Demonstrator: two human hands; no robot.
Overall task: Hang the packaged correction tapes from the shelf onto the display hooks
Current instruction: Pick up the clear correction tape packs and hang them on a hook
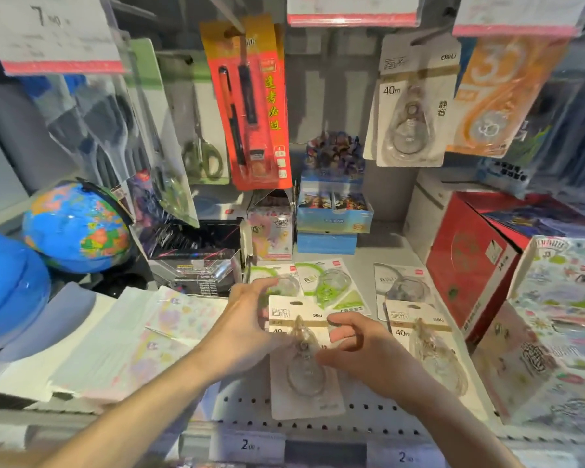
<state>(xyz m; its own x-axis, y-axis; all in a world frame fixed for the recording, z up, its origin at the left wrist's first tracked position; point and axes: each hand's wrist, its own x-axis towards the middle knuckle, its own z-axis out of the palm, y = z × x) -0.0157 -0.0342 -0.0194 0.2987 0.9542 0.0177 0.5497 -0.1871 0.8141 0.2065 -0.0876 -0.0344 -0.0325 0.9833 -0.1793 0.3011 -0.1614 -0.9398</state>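
I see a grey perforated metal shelf (318, 423), grey back panel (318, 96) far, price tags (250, 445) along near edge, dim warm light

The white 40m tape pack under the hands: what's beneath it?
The white 40m pack overlaps a green-trimmed tape pack at its top edge; lower down it lies on the perforated shelf. Anything directly beneath its card is hidden.

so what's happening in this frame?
A person is restocking a stationery display. Both hands, left hand and right hand, are on a beige 40m correction tape pack lying on the shelf, apparently picking it up. A matching pack and green-carded packs lie on the shelf too. One 40m pack already hangs from a hook above.
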